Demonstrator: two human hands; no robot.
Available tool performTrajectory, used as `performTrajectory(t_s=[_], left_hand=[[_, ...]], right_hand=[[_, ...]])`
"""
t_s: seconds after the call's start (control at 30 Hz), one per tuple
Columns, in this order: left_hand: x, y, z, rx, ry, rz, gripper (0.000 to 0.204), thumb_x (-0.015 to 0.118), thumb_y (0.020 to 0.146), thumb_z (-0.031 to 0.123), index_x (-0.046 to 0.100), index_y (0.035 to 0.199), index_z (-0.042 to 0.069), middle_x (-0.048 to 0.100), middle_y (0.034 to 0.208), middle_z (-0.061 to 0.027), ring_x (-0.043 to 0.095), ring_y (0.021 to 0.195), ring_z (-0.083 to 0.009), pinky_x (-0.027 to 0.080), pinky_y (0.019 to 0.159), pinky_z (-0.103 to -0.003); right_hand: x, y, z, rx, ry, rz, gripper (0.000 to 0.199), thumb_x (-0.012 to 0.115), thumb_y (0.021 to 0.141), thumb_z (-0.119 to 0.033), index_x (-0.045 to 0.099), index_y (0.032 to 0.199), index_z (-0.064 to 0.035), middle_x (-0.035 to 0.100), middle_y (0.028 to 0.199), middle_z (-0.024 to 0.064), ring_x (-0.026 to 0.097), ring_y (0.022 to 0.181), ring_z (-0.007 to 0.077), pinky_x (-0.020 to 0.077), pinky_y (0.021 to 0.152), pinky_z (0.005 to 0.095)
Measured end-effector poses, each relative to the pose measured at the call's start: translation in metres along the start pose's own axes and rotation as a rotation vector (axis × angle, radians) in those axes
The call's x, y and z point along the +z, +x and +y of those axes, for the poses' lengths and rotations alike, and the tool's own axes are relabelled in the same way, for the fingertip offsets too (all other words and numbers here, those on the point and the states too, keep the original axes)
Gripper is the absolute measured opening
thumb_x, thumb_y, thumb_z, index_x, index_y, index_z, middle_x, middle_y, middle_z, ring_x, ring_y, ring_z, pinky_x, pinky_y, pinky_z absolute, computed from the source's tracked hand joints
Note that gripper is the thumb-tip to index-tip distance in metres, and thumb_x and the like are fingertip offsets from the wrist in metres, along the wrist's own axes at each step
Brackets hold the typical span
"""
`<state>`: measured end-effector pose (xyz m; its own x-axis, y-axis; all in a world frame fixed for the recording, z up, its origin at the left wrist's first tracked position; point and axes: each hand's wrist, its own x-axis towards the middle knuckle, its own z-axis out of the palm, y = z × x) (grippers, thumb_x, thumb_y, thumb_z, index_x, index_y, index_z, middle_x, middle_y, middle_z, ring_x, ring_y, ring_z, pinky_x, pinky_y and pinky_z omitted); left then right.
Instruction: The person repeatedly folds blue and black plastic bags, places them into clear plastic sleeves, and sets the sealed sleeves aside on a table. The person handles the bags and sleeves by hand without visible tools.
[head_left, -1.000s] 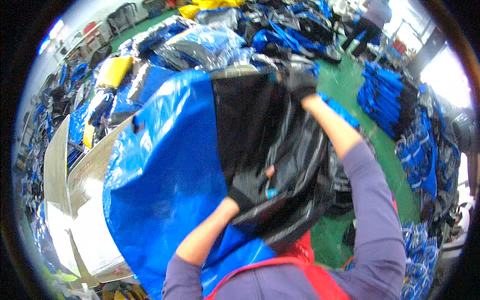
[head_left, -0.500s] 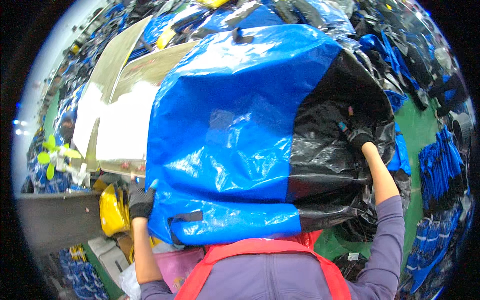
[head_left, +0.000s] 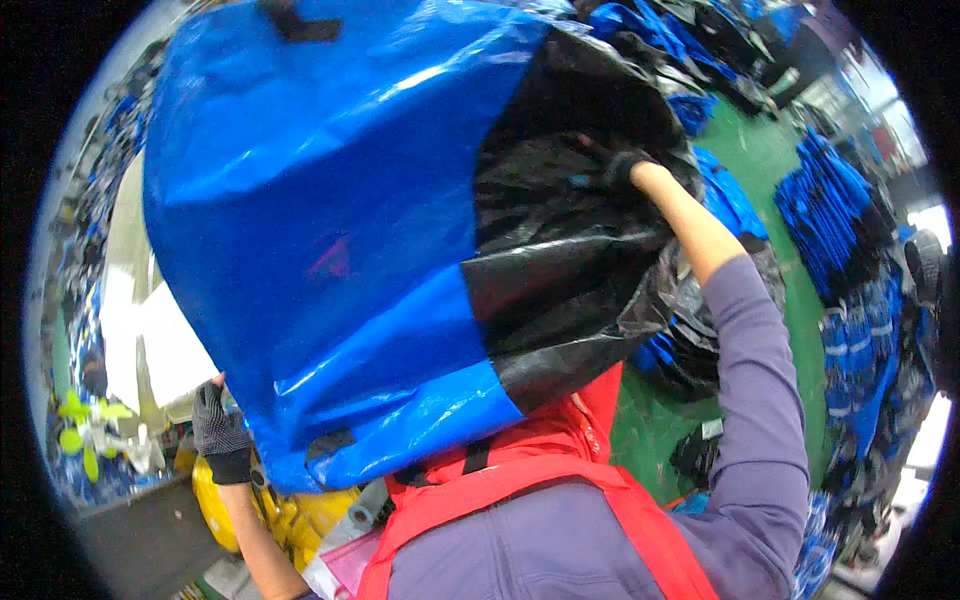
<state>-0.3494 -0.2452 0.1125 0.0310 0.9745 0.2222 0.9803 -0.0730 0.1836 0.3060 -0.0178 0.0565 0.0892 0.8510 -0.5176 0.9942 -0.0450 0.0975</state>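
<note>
A large blue and black bag of shiny coated fabric (head_left: 350, 200) spreads before me, blue on the left and black at its right end. A dark buckle strap (head_left: 300, 22) shows at its far edge. My left hand (head_left: 222, 432), in a dark knit glove with bare fingertips, grips the bag's lower left edge with closed fingers. My right hand (head_left: 622, 168), gloved alike, rests on the black end with fingers stretched over the creased fabric; their tips are blurred.
A pale board or machine table (head_left: 160, 330) stands left, beside a green-bladed fan (head_left: 90, 430). Yellow bags (head_left: 215, 505) lie below my left hand. Stacks of folded blue and black pieces (head_left: 825, 215) sit on the green floor (head_left: 755, 170) at right. A red apron (head_left: 560, 430) covers my front.
The bag and both hands have shifted left in view, and the bag now stands nearer and tilted. More of the right-hand floor and stacks shows; the pale table is mostly covered.
</note>
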Motion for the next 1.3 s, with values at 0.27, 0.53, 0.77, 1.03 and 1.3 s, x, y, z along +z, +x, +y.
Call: performTrajectory(t_s=[0.27,0.53,0.77,1.03,1.3], left_hand=[[0.117,0.019,0.368,1.019,-0.339,-0.786,0.047,0.055,0.088,0.029,0.047,0.127,0.003,0.064,0.082,-0.0202,0.066,0.071,-0.0342,0.051,0.056,-0.050],[0.116,-0.016,0.370,1.252,-0.564,-1.160,0.049,0.059,0.087,0.044,0.056,0.128,0.017,0.065,0.105,-0.0191,0.065,0.087,-0.0390,0.054,0.072,-0.043],[0.154,0.126,0.378,1.214,-0.407,-0.254,0.051,0.060,0.085,0.041,0.055,0.130,0.016,0.045,0.140,-0.0190,0.033,0.134,-0.0428,0.025,0.112,-0.053],[0.233,0.136,0.387,1.347,-0.333,-0.198,0.075,0.053,0.080,0.066,0.043,0.142,0.025,0.032,0.149,-0.0210,0.021,0.141,-0.0405,0.011,0.113,-0.057],[0.172,0.119,0.324,1.123,-0.294,-0.142,0.066,0.055,0.084,0.056,0.048,0.137,0.018,0.040,0.142,-0.0234,0.035,0.132,-0.0432,0.021,0.110,-0.058]], right_hand=[[-0.042,0.022,-0.032,-0.025,0.251,0.290,0.115,0.034,0.074,-0.087,0.022,0.148,0.0006,0.024,0.152,0.0243,0.030,0.139,0.0362,0.0238,0.115,0.0416],[-0.064,0.021,-0.031,-0.053,0.329,0.290,0.110,0.043,0.073,-0.084,0.027,0.147,-0.0040,0.026,0.149,0.0249,0.029,0.138,0.0365,0.0240,0.113,0.0443],[-0.024,-0.221,-0.044,0.051,0.198,0.788,0.063,0.053,0.088,-0.052,0.055,0.124,-0.0002,0.055,0.124,0.0250,0.057,0.113,0.0345,0.0483,0.092,0.0406],[0.078,-0.280,0.073,0.061,0.567,0.500,0.061,0.062,0.083,-0.033,0.047,0.139,-0.0134,0.057,0.122,0.0226,0.059,0.108,0.0367,0.0463,0.093,0.0428],[-0.005,-0.136,-0.041,-0.278,0.212,0.455,0.065,0.063,0.084,-0.040,0.039,0.142,-0.0184,0.061,0.118,0.0222,0.058,0.110,0.0378,0.0453,0.094,0.0448]])
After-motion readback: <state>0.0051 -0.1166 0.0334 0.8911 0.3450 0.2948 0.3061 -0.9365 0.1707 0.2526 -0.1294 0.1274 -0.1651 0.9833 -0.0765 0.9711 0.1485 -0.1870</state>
